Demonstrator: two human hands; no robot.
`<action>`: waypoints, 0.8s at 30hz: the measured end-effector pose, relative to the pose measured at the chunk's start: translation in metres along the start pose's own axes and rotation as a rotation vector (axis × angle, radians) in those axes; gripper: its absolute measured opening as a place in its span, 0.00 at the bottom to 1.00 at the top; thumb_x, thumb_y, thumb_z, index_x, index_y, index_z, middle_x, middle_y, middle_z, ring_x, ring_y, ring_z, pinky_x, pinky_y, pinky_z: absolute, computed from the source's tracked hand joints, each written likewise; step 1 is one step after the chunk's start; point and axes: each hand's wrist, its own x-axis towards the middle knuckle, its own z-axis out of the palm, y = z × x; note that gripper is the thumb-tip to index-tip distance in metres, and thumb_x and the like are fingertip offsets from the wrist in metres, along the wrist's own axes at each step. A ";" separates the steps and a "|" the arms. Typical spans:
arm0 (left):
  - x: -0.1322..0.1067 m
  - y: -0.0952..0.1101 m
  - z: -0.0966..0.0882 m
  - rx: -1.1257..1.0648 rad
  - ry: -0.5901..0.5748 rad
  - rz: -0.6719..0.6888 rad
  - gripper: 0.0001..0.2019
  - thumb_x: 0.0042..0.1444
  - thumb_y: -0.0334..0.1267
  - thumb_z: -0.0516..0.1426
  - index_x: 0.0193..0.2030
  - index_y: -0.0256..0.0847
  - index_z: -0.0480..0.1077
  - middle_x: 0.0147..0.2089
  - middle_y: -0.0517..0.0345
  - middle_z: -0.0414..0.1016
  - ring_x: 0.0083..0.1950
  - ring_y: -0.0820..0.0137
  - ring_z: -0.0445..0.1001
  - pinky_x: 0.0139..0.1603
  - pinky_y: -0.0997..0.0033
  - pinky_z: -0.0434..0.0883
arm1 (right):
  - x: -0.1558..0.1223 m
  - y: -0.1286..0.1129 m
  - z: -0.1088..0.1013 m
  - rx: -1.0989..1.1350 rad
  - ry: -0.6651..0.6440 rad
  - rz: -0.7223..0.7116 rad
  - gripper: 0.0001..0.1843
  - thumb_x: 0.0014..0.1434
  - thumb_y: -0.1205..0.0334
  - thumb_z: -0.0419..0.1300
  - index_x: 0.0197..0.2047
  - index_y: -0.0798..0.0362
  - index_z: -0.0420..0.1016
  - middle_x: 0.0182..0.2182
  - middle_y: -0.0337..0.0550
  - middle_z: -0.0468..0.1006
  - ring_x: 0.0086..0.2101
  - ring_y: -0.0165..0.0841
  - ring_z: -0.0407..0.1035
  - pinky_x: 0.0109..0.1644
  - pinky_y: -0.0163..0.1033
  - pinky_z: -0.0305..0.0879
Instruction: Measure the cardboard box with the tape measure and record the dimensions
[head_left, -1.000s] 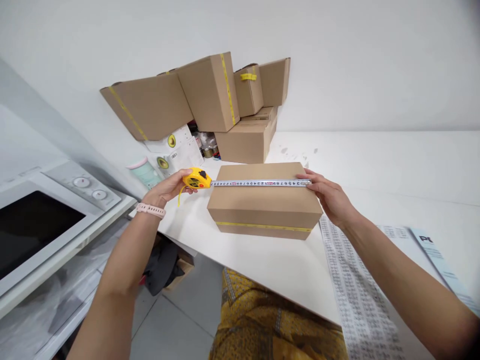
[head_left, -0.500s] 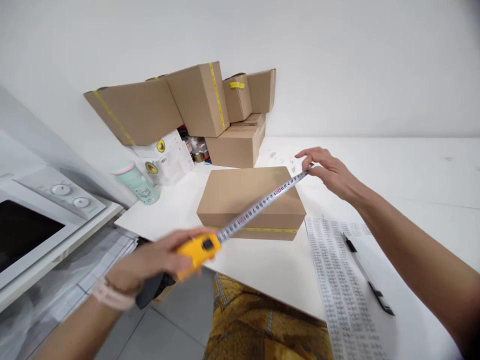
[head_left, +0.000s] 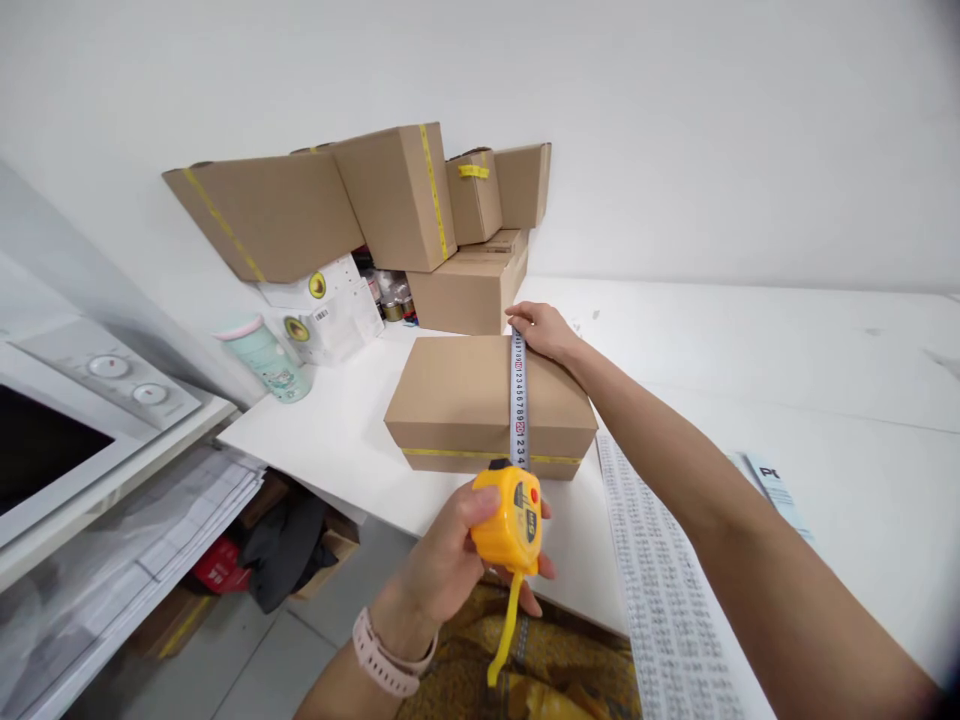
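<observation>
A closed cardboard box lies on the white table, with a yellow strip along its near side. My left hand is closed round the yellow case of a tape measure, in front of the box; a yellow strap hangs from the case. The metal blade runs from the case across the box top, front to back. At the box's far edge my right hand pinches the blade's end. That end itself is mostly hidden by my fingers.
Several cardboard boxes are stacked against the wall. A mint tumbler stands left of the box. The microwave is at the far left. A printed sheet lies right of the box, partly under my right forearm.
Both hands have swung the extended blade from a slant above the box to a front-to-back line across its top. My left hand moved right, my right hand left. The pen is now hidden.
</observation>
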 end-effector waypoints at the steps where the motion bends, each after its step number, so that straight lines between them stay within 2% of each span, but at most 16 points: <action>1: -0.002 -0.003 0.002 0.007 0.005 0.011 0.21 0.54 0.57 0.63 0.45 0.43 0.77 0.47 0.49 0.72 0.34 0.62 0.80 0.22 0.69 0.78 | 0.000 0.001 0.000 -0.014 0.000 -0.007 0.05 0.55 0.67 0.62 0.34 0.52 0.80 0.35 0.46 0.81 0.41 0.39 0.71 0.54 0.44 0.64; 2: -0.004 -0.007 0.004 0.005 0.007 0.023 0.21 0.54 0.57 0.63 0.46 0.43 0.76 0.47 0.49 0.72 0.34 0.62 0.81 0.22 0.68 0.78 | 0.000 0.002 -0.001 -0.030 -0.010 -0.009 0.03 0.55 0.65 0.64 0.31 0.51 0.79 0.31 0.45 0.80 0.39 0.39 0.71 0.51 0.43 0.65; 4: -0.010 -0.014 0.009 -0.013 0.006 0.041 0.21 0.55 0.56 0.63 0.47 0.44 0.75 0.48 0.49 0.71 0.35 0.62 0.81 0.23 0.69 0.79 | -0.001 0.002 -0.002 -0.088 -0.064 0.003 0.09 0.56 0.61 0.64 0.25 0.51 0.76 0.25 0.42 0.76 0.34 0.37 0.69 0.45 0.41 0.64; 8: -0.019 -0.023 0.022 -0.029 0.005 0.065 0.21 0.58 0.54 0.62 0.51 0.42 0.71 0.51 0.50 0.69 0.38 0.63 0.81 0.26 0.71 0.80 | -0.007 -0.003 -0.006 -0.178 -0.182 0.048 0.16 0.60 0.57 0.58 0.22 0.53 0.72 0.22 0.39 0.71 0.27 0.32 0.62 0.35 0.40 0.57; 13: -0.023 -0.023 0.036 -0.023 0.045 0.060 0.22 0.57 0.54 0.64 0.50 0.42 0.69 0.51 0.52 0.68 0.38 0.66 0.80 0.27 0.73 0.80 | -0.011 -0.005 -0.008 -0.155 -0.220 0.049 0.17 0.59 0.55 0.58 0.22 0.53 0.68 0.22 0.37 0.68 0.26 0.30 0.60 0.34 0.39 0.55; 18: -0.020 -0.027 0.037 -0.003 0.052 0.053 0.23 0.56 0.54 0.65 0.51 0.43 0.68 0.52 0.52 0.68 0.38 0.66 0.80 0.27 0.72 0.80 | -0.009 0.000 -0.003 -0.125 -0.219 0.039 0.17 0.58 0.54 0.60 0.22 0.53 0.69 0.23 0.38 0.70 0.27 0.30 0.61 0.34 0.39 0.56; 21: -0.025 -0.026 0.030 0.025 0.046 0.055 0.25 0.54 0.55 0.66 0.53 0.44 0.69 0.53 0.51 0.68 0.37 0.65 0.81 0.26 0.72 0.80 | -0.007 0.001 -0.006 0.037 -0.133 -0.003 0.19 0.59 0.48 0.62 0.24 0.53 0.72 0.24 0.39 0.72 0.28 0.31 0.63 0.36 0.39 0.60; 23: -0.037 -0.023 0.022 0.105 0.076 0.079 0.30 0.50 0.57 0.68 0.55 0.46 0.69 0.55 0.48 0.70 0.38 0.63 0.81 0.26 0.69 0.81 | -0.013 0.001 -0.018 0.211 0.048 -0.038 0.22 0.62 0.43 0.58 0.31 0.53 0.75 0.28 0.42 0.76 0.31 0.31 0.68 0.40 0.38 0.64; 24: -0.044 -0.020 0.016 0.170 0.130 0.124 0.34 0.47 0.58 0.70 0.57 0.46 0.69 0.56 0.47 0.70 0.38 0.61 0.81 0.27 0.67 0.81 | -0.020 0.001 -0.028 0.277 0.152 -0.039 0.24 0.64 0.40 0.55 0.35 0.53 0.76 0.31 0.43 0.77 0.33 0.32 0.70 0.41 0.39 0.66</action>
